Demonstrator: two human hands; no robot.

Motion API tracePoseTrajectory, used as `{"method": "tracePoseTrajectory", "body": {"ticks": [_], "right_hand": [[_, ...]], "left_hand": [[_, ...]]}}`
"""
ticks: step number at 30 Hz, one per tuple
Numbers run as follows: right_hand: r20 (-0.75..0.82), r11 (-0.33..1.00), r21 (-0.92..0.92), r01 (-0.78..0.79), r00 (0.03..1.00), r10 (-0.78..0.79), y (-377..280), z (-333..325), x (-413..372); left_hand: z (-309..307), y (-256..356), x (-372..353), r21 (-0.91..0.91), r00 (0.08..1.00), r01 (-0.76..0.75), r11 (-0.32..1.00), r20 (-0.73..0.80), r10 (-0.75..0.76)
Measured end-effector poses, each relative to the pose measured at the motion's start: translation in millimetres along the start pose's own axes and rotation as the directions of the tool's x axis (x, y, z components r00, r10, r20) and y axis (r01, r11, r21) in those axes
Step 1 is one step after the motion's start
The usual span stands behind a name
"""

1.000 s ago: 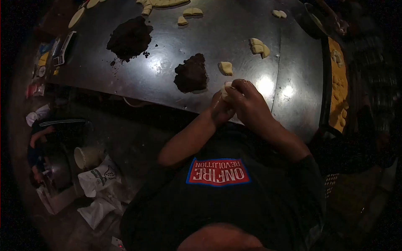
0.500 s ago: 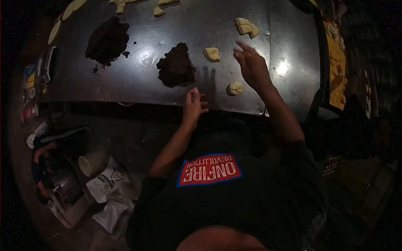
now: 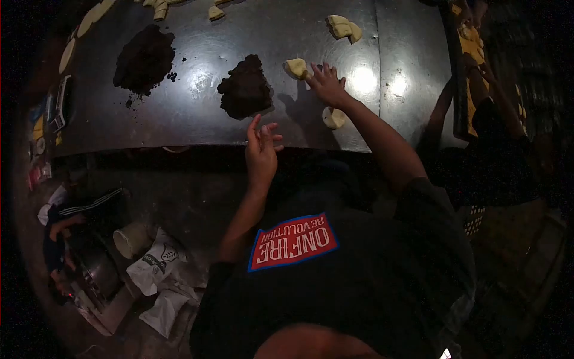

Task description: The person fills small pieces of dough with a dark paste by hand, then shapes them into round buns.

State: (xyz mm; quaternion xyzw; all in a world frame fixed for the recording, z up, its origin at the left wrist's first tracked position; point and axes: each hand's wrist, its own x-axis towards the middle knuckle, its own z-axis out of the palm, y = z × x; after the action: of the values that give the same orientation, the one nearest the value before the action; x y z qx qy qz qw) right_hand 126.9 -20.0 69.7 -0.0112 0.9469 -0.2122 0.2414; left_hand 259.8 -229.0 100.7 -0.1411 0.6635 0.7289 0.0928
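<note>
My right hand point(image 3: 327, 84) reaches over the shiny metal table point(image 3: 191, 113), its fingers spread and touching a pale dough piece point(image 3: 296, 68). A rounded dough ball point(image 3: 333, 117) lies on the table just below that wrist. My left hand point(image 3: 262, 151) hovers open and holding nothing at the table's near edge, below a dark brown filling mound point(image 3: 245, 88). A second, larger dark mound point(image 3: 143, 60) sits further left.
More dough pieces point(image 3: 342, 28) lie at the back of the table, with others along the top left edge. A tray of yellow pieces point(image 3: 472, 54) stands at the right. Bags, a cup point(image 3: 130, 239) and a pot sit on the floor at left.
My hands came apart and the dough ball they held now lies on the table. My right hand reached forward and left to the loose dough piece; my left hand stayed near the edge.
</note>
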Motion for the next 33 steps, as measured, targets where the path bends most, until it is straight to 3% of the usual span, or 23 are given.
{"method": "tracePoseTrajectory", "body": {"ticks": [1,2,3,4,6,7,8,10,12,13,14,16,17,19,21,22,23,24,26,28,30,31,33], "right_hand": [[0.004,1.0,0.001,-0.003,1.0,0.003,4,5,-2],[-0.34,0.993,-0.102,0.066,0.935,-0.097,10,15,-6],[-0.631,0.97,-0.223,0.096,0.745,-0.218,16,25,-10],[-0.635,0.97,-0.222,0.099,0.741,-0.22,25,39,-12],[-0.478,0.899,-0.412,0.15,0.804,-0.353,40,64,-22],[-0.413,0.918,-0.382,0.103,0.87,-0.27,35,58,-23],[-0.417,0.924,-0.374,0.087,0.873,-0.251,38,64,-29],[-0.387,0.955,-0.255,0.153,0.889,-0.245,50,64,-15],[-0.191,0.96,-0.018,0.28,0.941,-0.278,64,53,-30],[-0.159,0.93,-0.122,0.347,0.918,-0.364,72,61,-45],[-0.121,0.885,-0.223,0.409,0.889,-0.441,80,70,-58],[-0.055,0.902,-0.168,0.398,0.91,-0.411,75,41,-89],[-0.071,0.904,-0.173,0.391,0.911,-0.407,81,23,-84],[0.193,0.956,0.287,0.059,0.974,-0.118,97,-6,-76],[-0.013,0.77,0.637,0.033,0.999,-0.032,119,-37,-59],[-0.314,0.634,0.756,0.161,0.94,0.136,122,-48,-47],[-0.534,0.502,0.8,0.328,0.772,0.346,119,-60,-38],[-0.528,0.497,0.805,0.324,0.774,0.35,115,-72,-32],[-0.717,0.717,0.612,0.334,0.617,0.324,101,-96,-22],[-0.474,0.695,0.619,0.366,0.88,-0.041,76,-93,-30],[-0.337,0.582,0.685,0.438,0.899,-0.279,44,-77,-40],[-0.336,0.584,0.682,0.441,0.898,-0.285,29,-72,-46],[-0.471,0.439,0.72,0.537,0.843,-0.259,0,-68,-57]], "left_hand": [[-1,2,2,0.002,1.0,-0.02,1.0,-0.001,0.02],[0,3,5,0.006,0.999,-0.04,0.999,-0.001,0.04],[2,4,10,0.009,0.999,-0.038,0.999,-0.002,0.038],[6,6,19,0.007,1.0,-0.023,1.0,-0.015,0.023],[19,15,42,0.011,1.0,-0.027,1.0,-0.007,0.027],[31,20,60,0.097,0.999,-0.051,0.994,-0.008,0.052],[40,21,66,0.191,0.999,-0.044,0.981,-0.003,0.046],[58,10,105,0.088,1.0,-0.019,0.996,0.006,0.019],[65,-10,151,0.301,0.971,0.194,0.934,0.073,-0.226],[72,-21,166,0.315,0.968,0.241,0.918,-0.013,-0.25],[80,-20,176,0.319,0.973,0.22,0.922,0.001,-0.233],[94,-18,184,0.442,0.999,0.039,0.896,-0.007,-0.04],[95,-29,193,0.443,1.0,0.023,0.896,0.006,-0.028],[90,-57,209,0.636,0.997,-0.031,0.771,-0.036,0.07],[97,-46,200,0.707,0.987,-0.102,0.7,-0.017,0.16],[101,-38,193,0.764,0.97,-0.155,0.626,-0.002,0.242],[108,-25,181,0.771,0.958,-0.224,0.596,0.06,0.282],[110,-17,172,0.775,0.959,-0.22,0.592,0.061,0.276],[112,-1,159,0.55,0.989,-0.096,0.83,0.146,0.017],[109,10,142,0.497,0.979,-0.126,0.859,0.202,0.028],[106,25,127,0.185,0.952,-0.145,0.972,0.294,0.086],[105,39,115,0.021,0.945,-0.15,0.988,0.297,0.137],[94,66,99,0.023,0.959,-0.193,0.981,0.218,0.183]]}}
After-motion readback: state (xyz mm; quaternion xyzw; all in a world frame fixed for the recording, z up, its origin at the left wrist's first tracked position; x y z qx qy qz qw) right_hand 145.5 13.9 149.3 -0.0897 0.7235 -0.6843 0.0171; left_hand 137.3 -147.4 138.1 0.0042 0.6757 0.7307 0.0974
